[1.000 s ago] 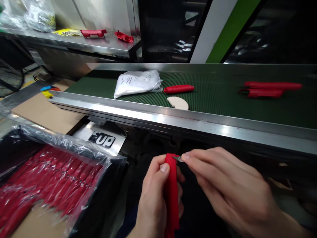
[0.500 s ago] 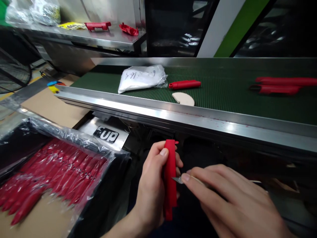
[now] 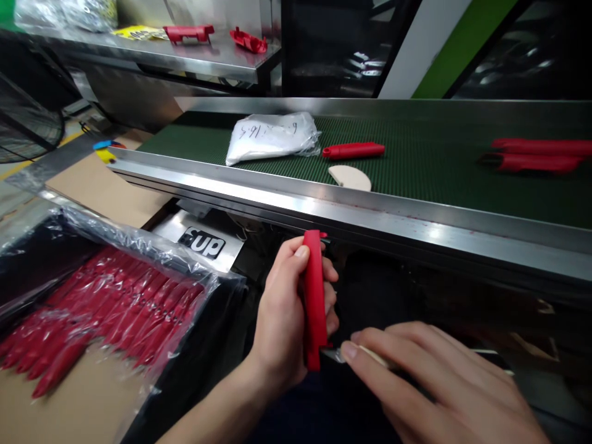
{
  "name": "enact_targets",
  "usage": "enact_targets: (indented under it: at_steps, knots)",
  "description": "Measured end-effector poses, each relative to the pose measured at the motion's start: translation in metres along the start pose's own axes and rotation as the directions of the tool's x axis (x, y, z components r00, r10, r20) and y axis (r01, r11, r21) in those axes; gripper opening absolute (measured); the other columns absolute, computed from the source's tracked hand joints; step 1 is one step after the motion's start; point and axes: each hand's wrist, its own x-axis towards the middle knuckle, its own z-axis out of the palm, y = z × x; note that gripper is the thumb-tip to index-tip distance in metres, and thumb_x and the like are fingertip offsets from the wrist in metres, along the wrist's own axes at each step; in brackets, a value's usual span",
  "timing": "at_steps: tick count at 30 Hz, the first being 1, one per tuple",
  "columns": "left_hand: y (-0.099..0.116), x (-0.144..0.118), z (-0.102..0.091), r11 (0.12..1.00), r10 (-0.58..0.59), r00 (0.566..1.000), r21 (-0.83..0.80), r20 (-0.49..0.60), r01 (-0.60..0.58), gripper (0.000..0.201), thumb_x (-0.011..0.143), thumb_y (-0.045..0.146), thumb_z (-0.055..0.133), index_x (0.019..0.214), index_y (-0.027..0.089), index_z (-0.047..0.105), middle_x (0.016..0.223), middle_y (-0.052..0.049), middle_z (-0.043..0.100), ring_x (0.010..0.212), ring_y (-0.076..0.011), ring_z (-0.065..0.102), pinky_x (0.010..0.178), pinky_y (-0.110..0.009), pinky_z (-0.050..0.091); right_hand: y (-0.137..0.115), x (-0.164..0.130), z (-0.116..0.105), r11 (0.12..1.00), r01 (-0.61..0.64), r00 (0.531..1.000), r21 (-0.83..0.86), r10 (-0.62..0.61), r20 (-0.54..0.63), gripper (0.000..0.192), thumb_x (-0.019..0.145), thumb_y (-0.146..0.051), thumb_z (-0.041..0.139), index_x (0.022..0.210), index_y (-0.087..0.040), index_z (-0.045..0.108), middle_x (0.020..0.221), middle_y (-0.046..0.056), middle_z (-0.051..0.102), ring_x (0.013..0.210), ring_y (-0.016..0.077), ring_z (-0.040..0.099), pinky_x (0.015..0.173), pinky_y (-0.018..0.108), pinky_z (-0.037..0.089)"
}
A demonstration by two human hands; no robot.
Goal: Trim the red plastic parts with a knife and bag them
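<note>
The left hand (image 3: 282,314) is clamped around an upright red plastic handle (image 3: 314,299), below the conveyor's steel rail (image 3: 370,213). The right hand (image 3: 435,382) pinches a small blade (image 3: 333,354), its tip touching the handle's lower end.

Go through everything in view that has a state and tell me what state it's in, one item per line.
left hand: closed around the red plastic part, held upright.
right hand: pinching a small blade, its tip at the part's lower end.
clear bag: open, lining a box of red parts.
white bag: lying flat on the green conveyor belt.
red handle: lying on its side on the belt.
</note>
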Motion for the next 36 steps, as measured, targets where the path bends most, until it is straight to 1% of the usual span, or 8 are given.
enact_targets:
  at_steps: [4,8,12,15,18,30,33,36]
  knots:
    - [0.003,0.002,-0.001,1.000,0.024,1.000,-0.002,-0.010,-0.024,0.018,0.095,0.042,0.045,0.099,0.026,0.051,0.081,0.001,0.053,0.051,-0.0087,0.039,0.039,-0.017,0.032,0.009,0.002,-0.008,0.980,-0.116,0.984,0.161,0.135,-0.114,0.037,0.089,-0.003,0.049,0.120,-0.019,0.061,0.114,0.005,0.063,0.103,0.0163,0.060,0.082,0.027,0.050]
    - [0.002,-0.004,-0.003,1.000,-0.013,0.999,0.024,0.033,0.013,0.019,0.095,0.043,0.044,0.100,0.026,0.051,0.084,0.001,0.053,0.053,-0.0085,0.039,0.040,-0.017,0.030,0.014,0.013,-0.008,0.949,-0.223,0.928,0.223,0.277,-0.248,0.032,0.087,-0.003,0.057,0.112,-0.021,0.064,0.109,0.001,0.064,0.097,0.0126,0.062,0.083,0.023,0.049]
    - [-0.003,-0.011,-0.006,0.995,-0.070,0.995,0.071,0.068,0.065,0.016,0.090,0.036,0.057,0.097,0.025,0.047,0.087,0.003,0.052,0.052,-0.0062,0.038,0.039,-0.015,0.029,0.020,0.023,-0.004,0.952,-0.215,0.948,0.217,0.257,-0.188,0.031,0.086,-0.002,0.058,0.114,-0.015,0.063,0.110,0.005,0.063,0.098,0.0126,0.060,0.082,0.024,0.049]
    - [-0.005,-0.018,-0.007,0.977,-0.129,0.988,0.181,0.084,0.112,0.022,0.086,0.033,0.064,0.095,0.024,0.046,0.079,0.005,0.050,0.047,-0.0044,0.037,0.039,-0.016,0.034,0.025,0.025,-0.003,0.978,-0.163,0.970,0.128,0.183,-0.160,0.035,0.085,0.001,0.056,0.117,-0.012,0.063,0.110,0.009,0.063,0.100,0.0162,0.059,0.084,0.029,0.050]
    - [-0.005,-0.024,-0.007,0.963,-0.144,0.985,0.241,0.098,0.117,0.023,0.087,0.034,0.063,0.095,0.024,0.044,0.071,0.006,0.046,0.043,-0.0036,0.036,0.038,-0.016,0.034,0.026,0.026,-0.004,0.991,-0.120,0.980,0.066,0.129,-0.153,0.037,0.086,0.000,0.055,0.120,-0.013,0.063,0.110,0.010,0.064,0.101,0.0187,0.059,0.084,0.033,0.050]
    - [-0.005,-0.029,-0.003,0.958,-0.147,0.986,0.260,0.082,0.121,0.022,0.087,0.033,0.061,0.094,0.023,0.043,0.066,0.007,0.041,0.041,-0.0026,0.033,0.038,-0.015,0.031,0.030,0.021,-0.003,0.996,-0.062,0.983,-0.069,0.049,-0.179,0.041,0.084,0.001,0.058,0.122,-0.013,0.063,0.109,0.011,0.066,0.097,0.0233,0.059,0.076,0.037,0.049]
    - [-0.008,-0.035,-0.006,0.957,-0.184,0.970,0.253,0.157,0.140,0.025,0.085,0.036,0.064,0.090,0.022,0.044,0.066,0.006,0.043,0.042,-0.0024,0.033,0.038,-0.014,0.030,0.037,0.020,-0.003,0.993,-0.110,0.970,-0.053,0.096,-0.225,0.040,0.085,-0.001,0.058,0.123,-0.016,0.063,0.109,0.009,0.066,0.097,0.0217,0.061,0.078,0.036,0.050]
    - [-0.010,-0.039,-0.010,0.965,-0.233,0.939,0.181,0.254,0.190,0.029,0.083,0.038,0.068,0.089,0.021,0.045,0.074,0.004,0.049,0.042,-0.0005,0.034,0.038,-0.011,0.029,0.039,0.019,-0.007,0.968,-0.249,0.912,0.039,0.248,-0.328,0.037,0.086,-0.002,0.058,0.119,-0.018,0.065,0.110,0.006,0.065,0.097,0.0170,0.062,0.082,0.030,0.050]
